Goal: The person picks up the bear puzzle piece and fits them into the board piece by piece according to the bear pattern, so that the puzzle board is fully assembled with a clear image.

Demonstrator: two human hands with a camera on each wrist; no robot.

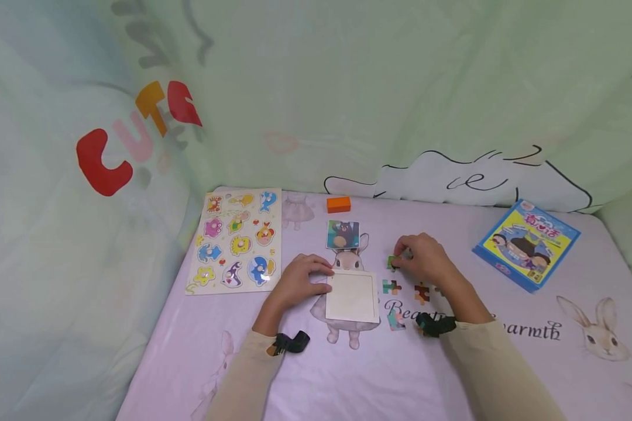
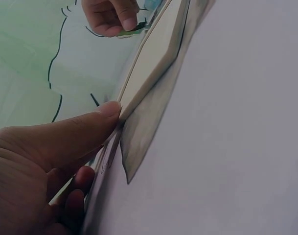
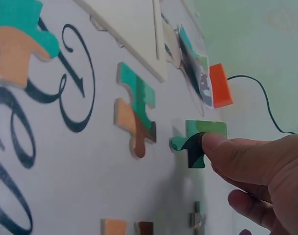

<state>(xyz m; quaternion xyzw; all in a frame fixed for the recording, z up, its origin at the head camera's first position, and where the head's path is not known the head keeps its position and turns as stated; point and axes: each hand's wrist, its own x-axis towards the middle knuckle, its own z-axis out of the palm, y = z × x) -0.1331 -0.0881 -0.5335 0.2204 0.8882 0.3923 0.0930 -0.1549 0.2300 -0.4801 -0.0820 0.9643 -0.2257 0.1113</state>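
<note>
My right hand (image 1: 425, 257) pinches a green and dark jigsaw piece (image 3: 194, 142) between thumb and fingers, over the bedspread. A shallow, pale wooden puzzle tray (image 1: 351, 297) lies in front of me, its recess bare. My left hand (image 1: 301, 280) holds the tray by its left side, thumb on the edge and a finger near the top corner. Right of the tray lie a teal and brown piece (image 1: 391, 286), a brown piece (image 1: 422, 293) and a teal and peach piece (image 1: 397, 320). Another small piece is partly hidden by the right wrist.
Above the tray lies a picture card (image 1: 342, 235) of a dark bear, with an orange block (image 1: 339, 204) behind it. A sea-animal peg puzzle (image 1: 237, 241) lies at left. On the right is a blue and yellow box (image 1: 526, 244). Printed curtains (image 1: 379, 99) stand behind.
</note>
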